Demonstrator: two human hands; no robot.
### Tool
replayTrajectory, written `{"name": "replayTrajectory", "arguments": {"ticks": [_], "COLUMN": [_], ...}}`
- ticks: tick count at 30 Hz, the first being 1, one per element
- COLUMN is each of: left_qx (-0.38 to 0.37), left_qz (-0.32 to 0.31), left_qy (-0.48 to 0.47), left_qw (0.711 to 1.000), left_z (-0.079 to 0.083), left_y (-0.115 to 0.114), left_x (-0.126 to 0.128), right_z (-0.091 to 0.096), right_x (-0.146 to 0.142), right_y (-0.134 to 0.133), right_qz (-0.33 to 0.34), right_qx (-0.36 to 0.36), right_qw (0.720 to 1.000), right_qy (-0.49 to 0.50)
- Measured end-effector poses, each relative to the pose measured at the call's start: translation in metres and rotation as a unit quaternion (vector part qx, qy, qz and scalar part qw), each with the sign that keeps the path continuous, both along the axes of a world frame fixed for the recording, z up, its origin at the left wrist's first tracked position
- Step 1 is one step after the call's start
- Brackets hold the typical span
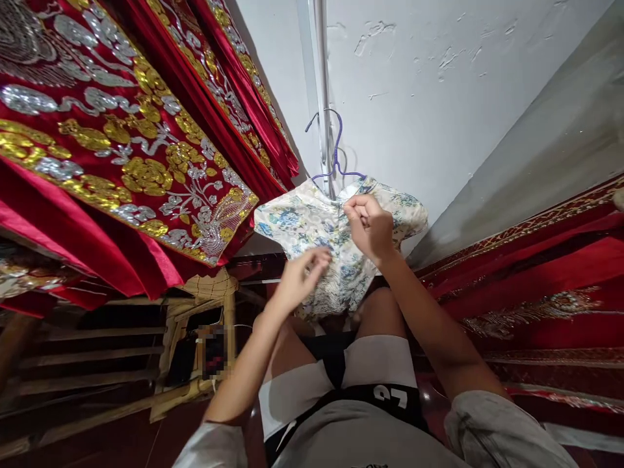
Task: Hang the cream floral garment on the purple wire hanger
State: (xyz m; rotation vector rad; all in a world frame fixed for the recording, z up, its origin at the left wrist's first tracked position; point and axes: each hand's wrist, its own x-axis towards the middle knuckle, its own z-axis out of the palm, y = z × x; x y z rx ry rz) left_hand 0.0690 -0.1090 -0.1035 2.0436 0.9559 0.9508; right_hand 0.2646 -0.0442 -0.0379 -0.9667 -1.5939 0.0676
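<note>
A small white blouse (312, 224) with a blue floral print hangs in front of me on a purple clothes hanger (337, 140). With fingers and thumb pinched together, my right hand (373, 224) grips the front edge of the blouse near the neckline. Lower down, over the front of the garment, is my left hand (307, 276). Its fingers are slightly curled and apart from the thumb, blurred a little at the tips, and nothing shows between them. Folds at the hem (336, 302) hang near my knees.
Red cloth with gold and silver sequin embroidery (146, 175) hangs at the left. More red fabric (550, 279) lines the right. Behind the blouse, a metal pole (322, 58) runs up the white wall (429, 84). A bamboo frame (195, 305) stands low at the left.
</note>
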Motion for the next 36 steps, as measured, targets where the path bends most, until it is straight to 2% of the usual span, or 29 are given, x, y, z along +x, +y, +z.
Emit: {"name": "replayTrajectory", "arguments": {"ticks": [2,4,6,8,10,14,19,22,27,32,34,36], "left_qx": [0.074,0.139,0.179,0.200,0.206,0.211,0.250,0.287,0.292,0.310,0.331,0.302], "left_qz": [0.079,0.113,0.114,0.115,0.131,0.169,0.209,0.262,0.357,0.369,0.359,0.364], "left_qy": [-0.054,-0.054,-0.018,0.011,0.014,-0.037,-0.096,-0.116,-0.111,-0.146,-0.198,-0.287], "left_qw": [0.993,0.982,0.977,0.973,0.970,0.962,0.940,0.914,0.880,0.864,0.850,0.833], "left_z": [0.041,0.075,0.098,0.108,0.110,0.102,0.100,0.104,0.099,0.095,0.099,0.101], "left_y": [0.021,0.038,0.048,0.053,0.053,0.050,0.052,0.057,0.071,0.076,0.081,0.090], "left_x": [-0.004,-0.001,0.006,0.013,0.017,0.020,0.031,0.029,0.002,-0.014,-0.022,-0.039], "right_z": [0.003,0.006,0.009,0.009,0.004,-0.014,-0.039,-0.054,-0.077,-0.100,-0.110,-0.117], "right_x": [-0.004,-0.006,-0.007,-0.006,-0.005,-0.010,-0.026,-0.033,-0.039,-0.048,-0.048,-0.044], "right_y": [-0.008,-0.012,-0.014,-0.014,-0.012,-0.004,-0.003,-0.013,-0.032,-0.031,-0.032,-0.036], "right_qz": [0.005,0.008,0.009,0.008,0.011,0.021,-0.027,-0.045,-0.048,-0.019,-0.010,-0.009], "right_qx": [-0.015,-0.033,-0.044,-0.040,-0.024,0.019,0.049,0.022,-0.050,-0.130,-0.170,-0.204], "right_qw": [1.000,0.999,0.999,0.999,0.999,0.998,0.998,0.999,0.996,0.991,0.985,0.979], "right_qy": [-0.007,-0.017,-0.026,-0.032,-0.043,-0.056,-0.009,0.021,0.058,-0.005,-0.023,-0.008]}}
